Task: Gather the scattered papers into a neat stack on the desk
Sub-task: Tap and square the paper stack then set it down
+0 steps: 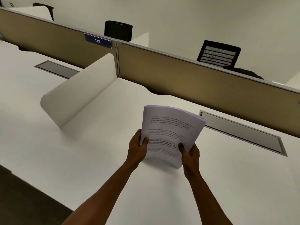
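Both hands, left hand [138, 147] and right hand [190, 154], grip the paper stack [170, 132]; divider [78, 93] stands left.

Open-plan office: partitioned desks [81, 159], numbered divider [194, 82], mesh chairs [219, 54].

Both bare forearms reach forward from the lower edge, converging toward the middle. The left hand [138, 147] curls closed in a grip on the left edge of the stack of papers [170, 132], thumb on top. The right hand [190, 154] is clamped the same way at the lower right edge, thumb pressed on the top sheet, wrist slightly bent.
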